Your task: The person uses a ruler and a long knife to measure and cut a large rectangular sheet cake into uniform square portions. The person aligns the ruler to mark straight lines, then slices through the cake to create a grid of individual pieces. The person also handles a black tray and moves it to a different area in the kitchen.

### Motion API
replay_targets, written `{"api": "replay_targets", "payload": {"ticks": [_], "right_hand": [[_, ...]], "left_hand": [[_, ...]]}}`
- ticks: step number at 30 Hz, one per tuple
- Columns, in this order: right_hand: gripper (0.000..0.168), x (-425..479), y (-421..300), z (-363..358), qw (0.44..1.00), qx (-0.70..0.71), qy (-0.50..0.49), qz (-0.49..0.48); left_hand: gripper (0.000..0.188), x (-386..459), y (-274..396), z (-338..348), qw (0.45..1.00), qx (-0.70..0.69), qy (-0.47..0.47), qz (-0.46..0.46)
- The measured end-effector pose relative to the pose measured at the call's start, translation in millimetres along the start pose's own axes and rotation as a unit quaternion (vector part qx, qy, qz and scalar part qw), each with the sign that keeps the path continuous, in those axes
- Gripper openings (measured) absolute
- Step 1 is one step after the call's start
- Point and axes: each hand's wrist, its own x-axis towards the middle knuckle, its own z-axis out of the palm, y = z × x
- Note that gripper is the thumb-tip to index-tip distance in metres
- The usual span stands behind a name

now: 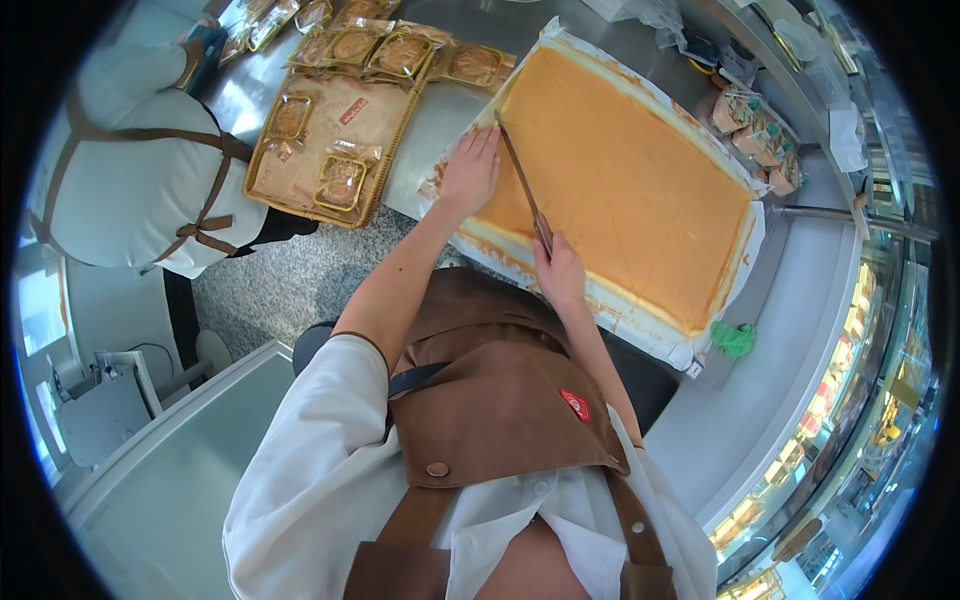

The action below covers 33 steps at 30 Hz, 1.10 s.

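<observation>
A large golden-brown sheet cake [630, 187] lies on white baking paper [637, 326] on the metal counter. My right hand [561, 270] grips the handle of a long knife [520, 165] at the cake's near side. The blade lies over the cake's left part, its tip close to the left edge. Flat on that left edge rests my left hand [471, 169], fingers extended beside the knife tip and holding nothing that I can see. Whether the blade has entered the cake cannot be told.
Left of the cake stands a wicker tray [379, 180] with wrapped pastries [341, 182]. A co-worker [142, 165] in a white shirt stands beyond it. Packaged food [757, 135] and a green cloth [733, 339] lie at the right, near the glass display case [840, 360].
</observation>
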Motion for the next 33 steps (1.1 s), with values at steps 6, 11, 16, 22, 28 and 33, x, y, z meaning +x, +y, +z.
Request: {"api": "replay_targets", "payload": {"ticks": [6,11,16,22,28,33], "right_hand": [[0.027,-15.4,3.2,-10.0,0.999,-0.035,-0.015,0.009],[0.028,-2.3,0.1,-4.1,0.999,-0.033,-0.004,-0.004],[0.027,-27.7,11.2,-12.0,0.999,-0.042,-0.023,0.010],[0.026,-16.5,12.2,-11.3,0.999,-0.044,-0.015,-0.003],[0.026,-51.5,30.7,-19.1,0.999,-0.044,-0.027,0.009],[0.025,-46.6,31.6,-19.2,0.999,-0.032,0.008,-0.022]], "left_hand": [[0.047,-1.0,-0.9,3.4,1.000,0.002,0.004,0.002],[0.047,-0.3,-0.1,4.7,1.000,0.005,-0.009,-0.006],[0.048,-1.6,-1.4,3.0,1.000,-0.003,-0.011,-0.004],[0.047,-0.7,-0.8,5.6,1.000,0.002,-0.016,-0.002],[0.048,-0.6,-0.6,2.6,1.000,0.009,-0.022,-0.002],[0.049,-0.5,-4.0,8.2,1.000,0.009,-0.028,-0.003]]}}
